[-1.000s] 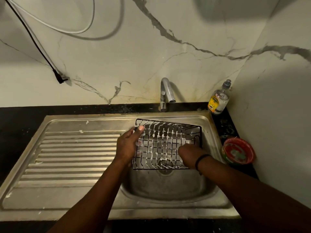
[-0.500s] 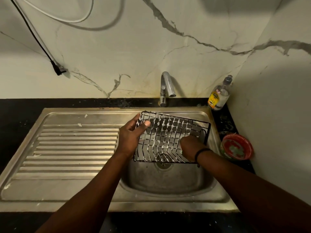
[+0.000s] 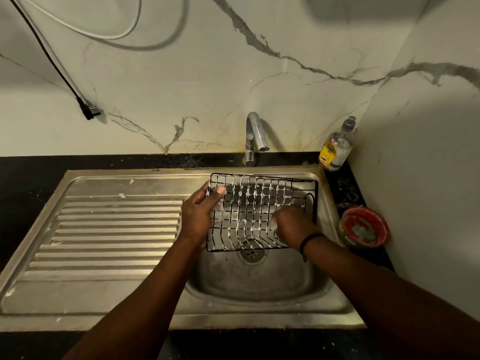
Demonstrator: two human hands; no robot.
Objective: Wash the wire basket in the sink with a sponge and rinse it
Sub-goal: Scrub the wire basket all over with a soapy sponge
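A black wire basket [image 3: 255, 203], streaked with white suds, is held tilted over the steel sink bowl [image 3: 259, 279]. My left hand [image 3: 198, 216] grips its left edge, thumb over the top corner. My right hand [image 3: 292, 226] is closed and pressed against the wires on the basket's lower right part. A bit of pale sponge [image 3: 274, 224] peeks out at its fingertips; the rest is hidden in the hand. The chrome tap [image 3: 255, 137] behind the basket runs no water.
A ribbed steel drainboard [image 3: 109, 229] lies left of the bowl. A soap bottle [image 3: 336, 149] stands in the back right corner, and a round red tub [image 3: 363, 227] sits on the black counter right of the sink. A black cable plug [image 3: 89, 111] hangs on the marble wall.
The basket has been turned so its right side swung back and to the right, and now lies flatter. My right hand has shifted slightly left across the wires.
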